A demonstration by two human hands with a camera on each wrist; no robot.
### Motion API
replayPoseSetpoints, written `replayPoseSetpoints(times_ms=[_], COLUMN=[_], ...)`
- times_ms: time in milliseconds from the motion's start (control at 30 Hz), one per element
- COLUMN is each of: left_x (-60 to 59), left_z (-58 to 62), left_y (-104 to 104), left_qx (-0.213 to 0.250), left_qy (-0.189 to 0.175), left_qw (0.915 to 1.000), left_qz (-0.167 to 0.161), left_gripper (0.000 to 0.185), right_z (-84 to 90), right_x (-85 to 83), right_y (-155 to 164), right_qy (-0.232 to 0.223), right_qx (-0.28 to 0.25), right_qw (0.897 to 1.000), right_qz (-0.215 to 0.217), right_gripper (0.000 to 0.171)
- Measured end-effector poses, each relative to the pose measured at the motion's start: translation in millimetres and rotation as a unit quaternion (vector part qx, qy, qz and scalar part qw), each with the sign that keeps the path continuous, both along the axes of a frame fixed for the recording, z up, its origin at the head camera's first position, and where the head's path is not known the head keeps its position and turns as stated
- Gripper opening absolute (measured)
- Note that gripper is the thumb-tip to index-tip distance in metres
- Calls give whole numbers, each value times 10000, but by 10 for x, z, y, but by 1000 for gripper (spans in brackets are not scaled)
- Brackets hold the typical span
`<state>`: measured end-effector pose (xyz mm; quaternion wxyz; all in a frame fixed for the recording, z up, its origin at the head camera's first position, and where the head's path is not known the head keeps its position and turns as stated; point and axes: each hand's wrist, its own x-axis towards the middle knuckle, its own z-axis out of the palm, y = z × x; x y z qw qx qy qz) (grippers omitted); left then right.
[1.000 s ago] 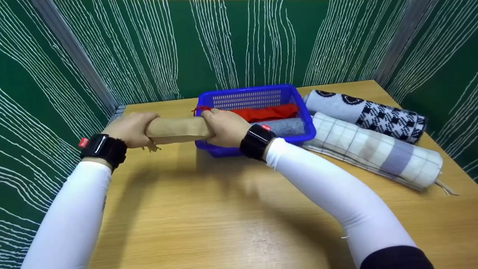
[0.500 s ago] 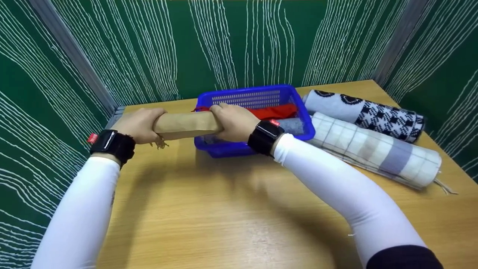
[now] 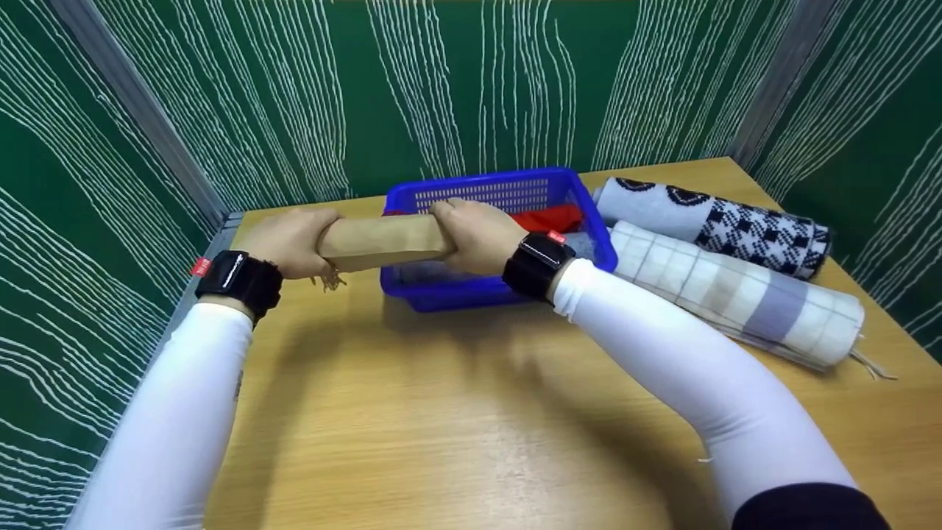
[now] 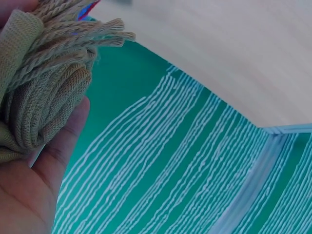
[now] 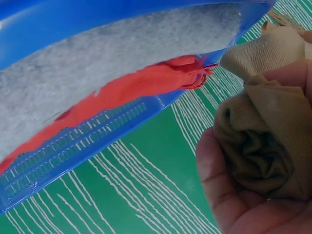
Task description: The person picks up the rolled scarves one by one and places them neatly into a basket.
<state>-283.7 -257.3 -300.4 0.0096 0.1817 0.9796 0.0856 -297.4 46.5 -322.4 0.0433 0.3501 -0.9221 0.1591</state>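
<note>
While both hands, left (image 3: 283, 241) and right (image 3: 475, 235), clench the ends of the tan roll (image 3: 383, 239), it hangs just above the basket's (image 3: 486, 193) near-left rim. Judged step: carrying it in; next, lowering it beside the grey roll (image 5: 122, 53).

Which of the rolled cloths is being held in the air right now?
The tan rolled cloth, gripped at its ends by the left hand and right hand. The others lie in the blue basket or on the table.
</note>
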Motion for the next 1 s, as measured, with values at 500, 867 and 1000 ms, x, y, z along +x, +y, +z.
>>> replayPoseSetpoints(times_ms=[500,867,1000], left_x=[-43,-144,-182], left_z=[3,4,1], left_y=[178,359,435], left_qx=[21,-87,-102], left_qy=[194,376,296], left_qw=[9998,9989,9992], left_qz=[-97,-270,-233], left_gripper=[64,58,70], right_z=[21,24,27], right_x=[-75,-141,-142], right_y=[171,392,463], right_qy=[-36,207,217], right_qx=[250,136,82], right_qw=[9994,9993,9991], right_qz=[-238,-297,-363], right_gripper=[54,46,43])
